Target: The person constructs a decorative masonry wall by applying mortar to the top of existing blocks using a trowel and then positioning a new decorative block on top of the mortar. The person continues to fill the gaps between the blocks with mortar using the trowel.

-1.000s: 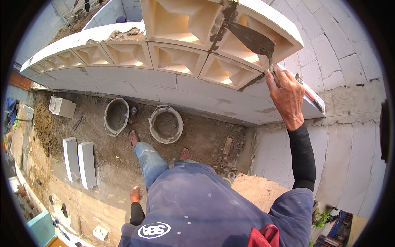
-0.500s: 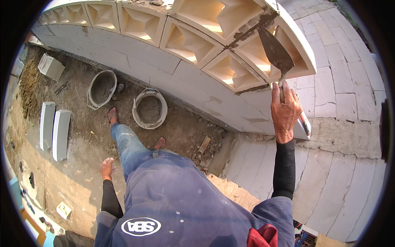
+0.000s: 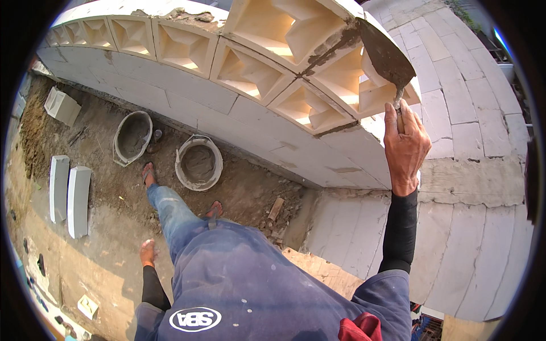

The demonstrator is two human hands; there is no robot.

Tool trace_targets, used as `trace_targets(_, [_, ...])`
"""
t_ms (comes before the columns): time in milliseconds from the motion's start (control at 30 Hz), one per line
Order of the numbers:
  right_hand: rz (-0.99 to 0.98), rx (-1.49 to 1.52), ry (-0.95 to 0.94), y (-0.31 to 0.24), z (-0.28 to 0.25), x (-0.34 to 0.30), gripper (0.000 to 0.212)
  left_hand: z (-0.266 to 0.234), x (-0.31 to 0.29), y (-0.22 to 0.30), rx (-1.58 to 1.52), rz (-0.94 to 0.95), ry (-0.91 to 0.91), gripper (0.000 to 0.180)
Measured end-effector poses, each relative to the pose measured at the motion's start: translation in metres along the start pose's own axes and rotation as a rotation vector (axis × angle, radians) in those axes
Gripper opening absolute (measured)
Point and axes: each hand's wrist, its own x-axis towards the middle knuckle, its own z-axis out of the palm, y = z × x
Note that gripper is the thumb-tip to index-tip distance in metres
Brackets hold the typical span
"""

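Observation:
My right hand [image 3: 406, 142] is closed round the handle of a pointing trowel [image 3: 388, 54]. The grey metal blade lies over the end of the cream breeze blocks [image 3: 253, 73], its tip at the top of a joint smeared with dark mortar [image 3: 334, 48]. Part of the rightmost block is hidden behind the blade. Low at my side hangs my left hand [image 3: 149, 252], its fingers loosely apart and nothing visible in it, away from the wall.
Two buckets of grey mortar, one left [image 3: 133, 138] and one right [image 3: 199, 163], stand along the foot of the white block wall [image 3: 187, 108]. Two long white blocks [image 3: 79, 202] and a loose breeze block [image 3: 62, 106] lie on the dirt. A wood scrap [image 3: 276, 209] is near my foot.
The trowel has moved up and right along the block's end, its blade now tilted along the upper edge. The view has shifted slightly; my left hand stays low.

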Motion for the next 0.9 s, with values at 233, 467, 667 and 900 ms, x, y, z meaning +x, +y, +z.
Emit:
trace_targets(233, [-0.017, -0.068, -0.137, -0.008, -0.005, -0.006, 0.031, 0.022, 0.002, 0.022, -0.057, 0.093, -0.007, 0.050])
trace_targets(467, [0.049, -0.038, -0.199, -0.018, -0.016, -0.003, 0.031, 0.025, -0.005, 0.008, -0.029, 0.060, -0.017, 0.042])
trace_targets(667, [0.006, -0.098, -0.165, -0.017, -0.017, 0.003, 0.032, 0.024, -0.003, -0.006, -0.047, 0.009, -0.026, 0.038])
trace_targets(900, [-0.024, -0.121, -0.143, -0.019, -0.019, 0.007, 0.031, 0.031, 0.002, 0.001, -0.086, 0.031, -0.029, 0.043])
